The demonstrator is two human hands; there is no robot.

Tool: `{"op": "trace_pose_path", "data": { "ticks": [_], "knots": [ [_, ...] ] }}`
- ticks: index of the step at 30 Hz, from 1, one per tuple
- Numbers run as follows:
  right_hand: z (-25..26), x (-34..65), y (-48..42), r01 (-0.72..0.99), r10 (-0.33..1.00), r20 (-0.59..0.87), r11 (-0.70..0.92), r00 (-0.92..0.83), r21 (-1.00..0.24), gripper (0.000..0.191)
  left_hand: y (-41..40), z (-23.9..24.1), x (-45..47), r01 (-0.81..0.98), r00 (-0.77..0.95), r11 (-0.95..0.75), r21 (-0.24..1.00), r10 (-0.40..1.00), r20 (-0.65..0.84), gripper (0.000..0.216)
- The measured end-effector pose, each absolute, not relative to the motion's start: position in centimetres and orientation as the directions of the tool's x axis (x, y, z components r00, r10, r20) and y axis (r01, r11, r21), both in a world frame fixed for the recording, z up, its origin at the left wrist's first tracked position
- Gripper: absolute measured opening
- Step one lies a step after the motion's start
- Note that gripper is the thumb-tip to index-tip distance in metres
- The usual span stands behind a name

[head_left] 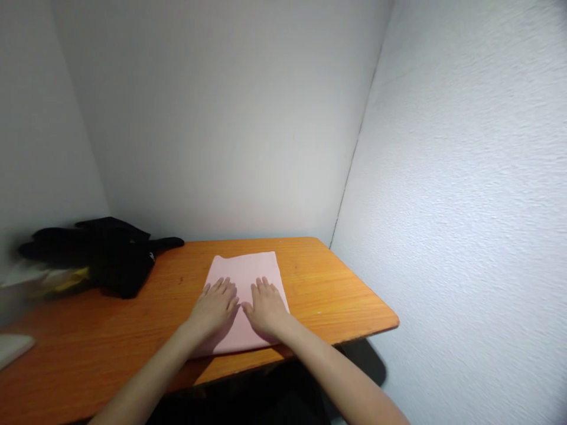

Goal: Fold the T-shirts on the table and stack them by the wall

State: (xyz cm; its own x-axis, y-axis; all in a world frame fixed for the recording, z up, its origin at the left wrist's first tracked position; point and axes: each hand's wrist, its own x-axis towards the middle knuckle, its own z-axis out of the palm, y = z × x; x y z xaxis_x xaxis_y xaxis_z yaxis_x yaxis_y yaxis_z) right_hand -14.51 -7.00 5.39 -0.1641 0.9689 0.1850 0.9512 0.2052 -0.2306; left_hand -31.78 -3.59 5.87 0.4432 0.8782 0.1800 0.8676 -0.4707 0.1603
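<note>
A pink folded cloth (248,267) lies flat near the front edge of the wooden table, roughly rectangular, with a small raised bump at its far left corner. My left hand (215,307) rests palm down on its left half, fingers stretched out and slightly apart. On the right half, my right hand (266,310) also lies flat with its fingers extended. The two thumbs point toward each other near the middle of the cloth, a small gap between them. The hands and wrists cover part of the cloth.
The orange-brown wooden table (328,289) meets a pale wall at the back. A heap of black fabric items (119,254) sits at the back left, beside something yellow and white (66,280), blurred. A white object (13,347) lies at the left edge. A textured wall (465,206) rises at right.
</note>
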Motion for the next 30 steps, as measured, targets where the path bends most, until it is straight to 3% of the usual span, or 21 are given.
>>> {"op": "trace_pose_path", "data": {
  "ticks": [3, 9, 24, 30],
  "knots": [
    [3.5, -14.4, -9.4, 0.944, 0.972, 0.126, 0.225, -0.199, -0.240, 0.075, -4.9, 3.9, -32.2, 0.890, 0.426, -0.437, 0.128, 0.898, 0.108, 0.058],
    [3.0, -14.3, -10.5, 0.950, 0.973, 0.154, 0.204, -0.171, -0.236, 0.076, -4.9, 1.9, -32.2, 0.915, 0.382, -0.399, 0.066, 0.906, 0.182, 0.060],
    [3.4, -14.5, -10.8, 0.956, 0.980, 0.128, 0.179, -0.153, -0.233, 0.075, -5.6, 2.8, -31.8, 0.936, 0.333, -0.345, 0.076, 0.933, 0.137, 0.062],
    [3.1, -14.3, -12.1, 0.937, 0.968, 0.134, 0.241, -0.212, -0.253, 0.074, -8.6, 3.2, -31.4, 0.955, 0.290, -0.296, 0.034, 0.950, 0.118, 0.062]
  ]
}}
